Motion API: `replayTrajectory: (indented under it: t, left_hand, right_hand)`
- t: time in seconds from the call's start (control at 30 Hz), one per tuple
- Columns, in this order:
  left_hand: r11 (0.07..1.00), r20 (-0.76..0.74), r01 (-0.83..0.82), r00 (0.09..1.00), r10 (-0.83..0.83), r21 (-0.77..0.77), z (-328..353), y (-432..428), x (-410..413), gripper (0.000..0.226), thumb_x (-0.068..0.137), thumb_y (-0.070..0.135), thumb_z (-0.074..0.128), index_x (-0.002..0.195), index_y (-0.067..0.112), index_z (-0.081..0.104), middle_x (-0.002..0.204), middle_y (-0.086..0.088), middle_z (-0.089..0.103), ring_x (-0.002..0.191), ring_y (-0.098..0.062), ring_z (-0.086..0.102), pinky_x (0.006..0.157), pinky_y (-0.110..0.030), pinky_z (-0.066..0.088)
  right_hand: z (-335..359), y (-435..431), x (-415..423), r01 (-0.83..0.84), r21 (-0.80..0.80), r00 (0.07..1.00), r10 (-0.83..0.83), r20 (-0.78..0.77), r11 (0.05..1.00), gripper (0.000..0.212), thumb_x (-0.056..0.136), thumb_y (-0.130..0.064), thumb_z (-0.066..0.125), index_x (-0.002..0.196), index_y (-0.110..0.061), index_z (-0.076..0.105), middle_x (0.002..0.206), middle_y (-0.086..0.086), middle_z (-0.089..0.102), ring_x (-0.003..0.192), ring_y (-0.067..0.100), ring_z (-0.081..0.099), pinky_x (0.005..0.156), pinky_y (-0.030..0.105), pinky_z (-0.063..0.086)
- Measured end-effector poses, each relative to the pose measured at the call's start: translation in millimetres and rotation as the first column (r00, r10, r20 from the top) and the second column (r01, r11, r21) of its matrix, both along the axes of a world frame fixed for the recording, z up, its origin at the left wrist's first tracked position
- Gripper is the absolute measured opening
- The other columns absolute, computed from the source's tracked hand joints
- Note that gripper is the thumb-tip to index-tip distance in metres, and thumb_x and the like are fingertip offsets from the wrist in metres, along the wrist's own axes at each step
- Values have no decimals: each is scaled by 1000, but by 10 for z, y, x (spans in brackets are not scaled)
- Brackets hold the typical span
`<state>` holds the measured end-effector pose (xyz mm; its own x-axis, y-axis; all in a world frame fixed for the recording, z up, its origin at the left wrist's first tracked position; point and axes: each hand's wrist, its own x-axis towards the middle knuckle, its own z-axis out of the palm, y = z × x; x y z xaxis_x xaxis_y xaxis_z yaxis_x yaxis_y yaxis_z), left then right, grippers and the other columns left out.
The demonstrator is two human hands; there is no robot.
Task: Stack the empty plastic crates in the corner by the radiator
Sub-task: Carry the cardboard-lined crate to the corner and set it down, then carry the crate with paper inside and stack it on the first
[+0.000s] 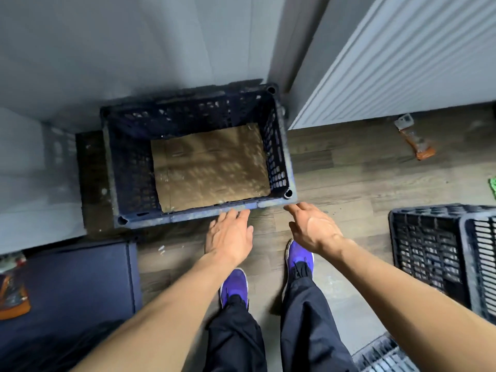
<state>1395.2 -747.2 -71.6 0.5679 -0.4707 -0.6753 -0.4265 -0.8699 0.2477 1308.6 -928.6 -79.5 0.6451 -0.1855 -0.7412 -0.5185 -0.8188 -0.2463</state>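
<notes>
A dark blue plastic crate (280,146) stands upright on the floor in the corner, left of the white radiator (397,63). A sheet of brown cardboard (212,167) lies on its bottom. My left hand (230,237) hovers just below the crate's near rim, fingers apart, holding nothing. My right hand (314,229) is open too, its fingertips at the rim's near right corner. A second dark crate (429,251) lies on its side at the right. Part of a third crate (383,355) shows at the bottom right.
Grey walls meet behind the crate. A dark blue cushioned block (77,285) sits at the lower left. An orange wrapper (416,138) lies on the wood floor by the radiator. My feet in purple shoes (299,256) stand just behind my hands.
</notes>
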Motion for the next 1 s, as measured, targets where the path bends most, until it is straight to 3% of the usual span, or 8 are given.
replayTrajectory:
  t: [0.1, 0.3, 0.47, 0.7, 1.0]
  left_hand:
    - [996, -34, 94, 995, -93, 11, 277, 15, -170, 48, 99, 38, 42, 145, 26, 37, 138, -2, 48, 127, -25, 43, 104, -39, 35]
    - [979, -123, 200, 971, -203, -37, 840, 4, -657, 47, 99, 38, 42, 144, 26, 37, 137, -4, 48, 127, -27, 43, 104, -39, 38]
    - [948, -148, 309, 937, -318, -77, 1071, -172, -1039, 46, 99, 35, 43, 144, 26, 38, 138, -4, 48, 129, -26, 41, 104, -39, 39]
    - [841, -92, 524, 839, -537, -134, 1106, -575, -1757, 46, 98, 38, 43, 142, 24, 40, 134, -6, 51, 125, -28, 45, 101, -41, 40]
    - [668, -84, 724, 665, -742, -169, 1165, -827, -3232, 48, 97, 39, 46, 142, 21, 41, 130, -8, 53, 121, -30, 49, 97, -42, 44]
  right_hand:
    - [210, 29, -296, 120, 24, 991, -118, -68, 993, 53, 93, -22, 49, 145, -21, 38, 141, 12, 49, 130, 32, 45, 105, 43, 41]
    - [683, 169, -1095, 404, 53, 911, -397, -110, 913, 52, 93, -21, 47, 144, -19, 42, 143, 11, 49, 131, 26, 47, 108, 31, 36]
    - [988, 261, -1699, 517, 56, 853, -510, -106, 854, 50, 95, -22, 44, 145, -20, 42, 143, 10, 50, 131, 25, 48, 107, 31, 36]
    - [1021, 255, -2385, 674, 75, 738, -675, -18, 735, 48, 96, -26, 45, 143, -20, 45, 141, 11, 52, 130, 25, 49, 107, 32, 37]
    - [1144, 382, -3802, 792, 108, 607, -794, -25, 601, 48, 97, -27, 45, 145, -23, 42, 144, 8, 47, 133, 28, 45, 108, 40, 38]
